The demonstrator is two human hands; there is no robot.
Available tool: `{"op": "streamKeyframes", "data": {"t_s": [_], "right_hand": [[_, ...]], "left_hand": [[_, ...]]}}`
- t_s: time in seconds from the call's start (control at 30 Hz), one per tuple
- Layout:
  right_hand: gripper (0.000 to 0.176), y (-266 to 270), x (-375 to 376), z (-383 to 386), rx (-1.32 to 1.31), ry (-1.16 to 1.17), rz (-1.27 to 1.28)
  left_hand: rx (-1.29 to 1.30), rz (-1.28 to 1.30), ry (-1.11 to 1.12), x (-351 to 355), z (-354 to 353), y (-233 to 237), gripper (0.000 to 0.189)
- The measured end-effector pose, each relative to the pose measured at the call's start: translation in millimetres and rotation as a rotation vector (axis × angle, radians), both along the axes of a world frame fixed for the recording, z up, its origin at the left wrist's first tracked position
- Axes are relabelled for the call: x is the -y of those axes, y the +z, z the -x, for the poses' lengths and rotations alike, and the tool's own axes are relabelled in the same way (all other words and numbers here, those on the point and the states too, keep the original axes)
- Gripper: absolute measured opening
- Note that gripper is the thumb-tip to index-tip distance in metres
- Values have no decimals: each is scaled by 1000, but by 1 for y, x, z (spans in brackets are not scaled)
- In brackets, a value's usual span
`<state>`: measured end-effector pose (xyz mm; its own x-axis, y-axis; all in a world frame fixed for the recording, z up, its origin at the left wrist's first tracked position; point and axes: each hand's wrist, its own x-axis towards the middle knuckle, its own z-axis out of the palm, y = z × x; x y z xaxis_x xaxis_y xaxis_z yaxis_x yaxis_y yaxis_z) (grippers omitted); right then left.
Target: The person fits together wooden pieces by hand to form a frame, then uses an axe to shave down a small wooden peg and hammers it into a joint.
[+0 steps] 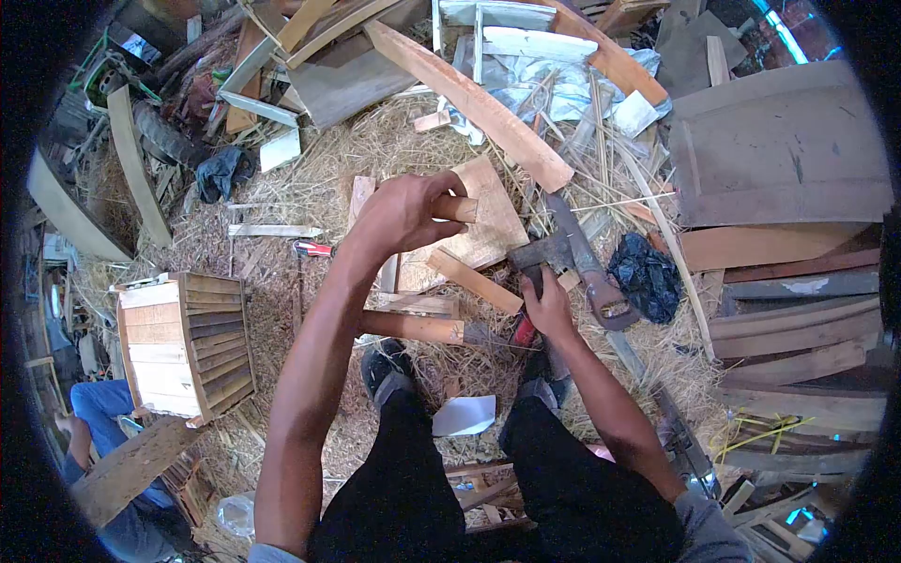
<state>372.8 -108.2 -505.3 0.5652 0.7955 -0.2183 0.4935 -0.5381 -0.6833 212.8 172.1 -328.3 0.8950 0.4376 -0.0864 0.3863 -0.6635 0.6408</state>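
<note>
My left hand [402, 214] is closed around a short wooden block [458, 208], its end sticking out between thumb and fingers above a flat wooden board [488, 230]. My right hand [548, 302] grips a hatchet [542, 253] close under its dark metal head; most of the handle is hidden. Between the hands, a wooden strip [476, 280] lies slanted across the board's near edge. Another wooden piece [413, 327] lies below my left forearm. Just right of the hatchet rests a handsaw [587, 258] with a worn wooden handle.
A slatted wooden crate [178, 342] stands at left, near another person's blue-clad leg [101, 408]. Curved planks [798, 333] are stacked at right beside a black plastic bag [646, 277]. A long plank [474, 103] lies ahead. Straw and offcuts cover the ground; white paper [464, 416] lies between my feet.
</note>
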Motion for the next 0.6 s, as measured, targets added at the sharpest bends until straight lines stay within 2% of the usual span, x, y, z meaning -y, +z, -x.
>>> {"op": "streamKeyframes", "data": {"t_s": [0.6], "right_hand": [[60,-3,0,2,38,-32,-11]], "left_hand": [[-15,11,15,1,-1,1,37]]}}
